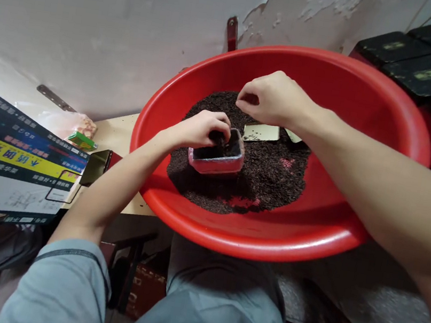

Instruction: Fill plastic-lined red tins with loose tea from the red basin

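Observation:
A wide red basin holds a spread of dark, thin, dry pieces that look like loose tea leaves. Among them sits a small rectangular tub, pinkish red with a clear plastic lining at its rim and dark leaves inside. My left hand reaches over the tub, its fingers curled down around some of the dark leaves. Just beyond the tub, my right hand hangs above the leaves with fingers closed; whatever they hold is hidden. Under it lies a pale gold, flat metal piece, partly covered with leaves.
Black tins are stacked to the right of the basin. On the left are an open gold-lined tin, a printed cardboard box and a green packet. A peeling wall stands behind the wooden tabletop.

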`<state>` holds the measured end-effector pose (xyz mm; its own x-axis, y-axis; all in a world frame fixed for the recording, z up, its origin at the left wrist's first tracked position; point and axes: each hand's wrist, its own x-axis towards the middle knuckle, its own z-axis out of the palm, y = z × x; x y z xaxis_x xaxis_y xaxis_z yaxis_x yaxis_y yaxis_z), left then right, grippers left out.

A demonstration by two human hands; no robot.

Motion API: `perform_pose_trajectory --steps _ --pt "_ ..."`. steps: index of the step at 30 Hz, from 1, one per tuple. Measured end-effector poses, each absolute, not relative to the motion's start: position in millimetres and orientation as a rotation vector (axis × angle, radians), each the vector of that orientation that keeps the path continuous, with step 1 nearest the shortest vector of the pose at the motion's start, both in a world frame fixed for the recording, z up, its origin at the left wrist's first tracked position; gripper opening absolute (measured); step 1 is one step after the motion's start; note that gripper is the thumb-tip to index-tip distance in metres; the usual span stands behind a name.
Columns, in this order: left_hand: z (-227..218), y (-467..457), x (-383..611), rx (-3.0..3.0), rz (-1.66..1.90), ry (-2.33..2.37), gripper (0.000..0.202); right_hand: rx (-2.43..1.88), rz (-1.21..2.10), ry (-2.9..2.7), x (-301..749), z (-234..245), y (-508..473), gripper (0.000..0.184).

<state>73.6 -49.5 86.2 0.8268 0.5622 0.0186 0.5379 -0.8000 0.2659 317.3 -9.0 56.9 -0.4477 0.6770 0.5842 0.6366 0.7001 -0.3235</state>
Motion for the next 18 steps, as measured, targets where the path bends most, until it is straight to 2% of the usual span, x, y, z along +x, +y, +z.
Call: perform_pose_trajectory --steps 7,13,15,18 --pt "100 -57 76 2.677 0.167 0.918 0.033 -0.989 0.105 -2.196 320 55 -3 0.025" --pt "104 -56 75 2.658 0.128 0.819 0.027 -0.978 0.109 -2.201 322 50 4 0.028" --pt "104 -54 64 2.648 0.083 0.852 0.052 -1.014 0.104 -2.201 321 53 2 0.028" --pt "96 -47 32 2.527 -0.079 1.081 0.115 -1.155 0.141 -2.210 317 64 -10 0.027"
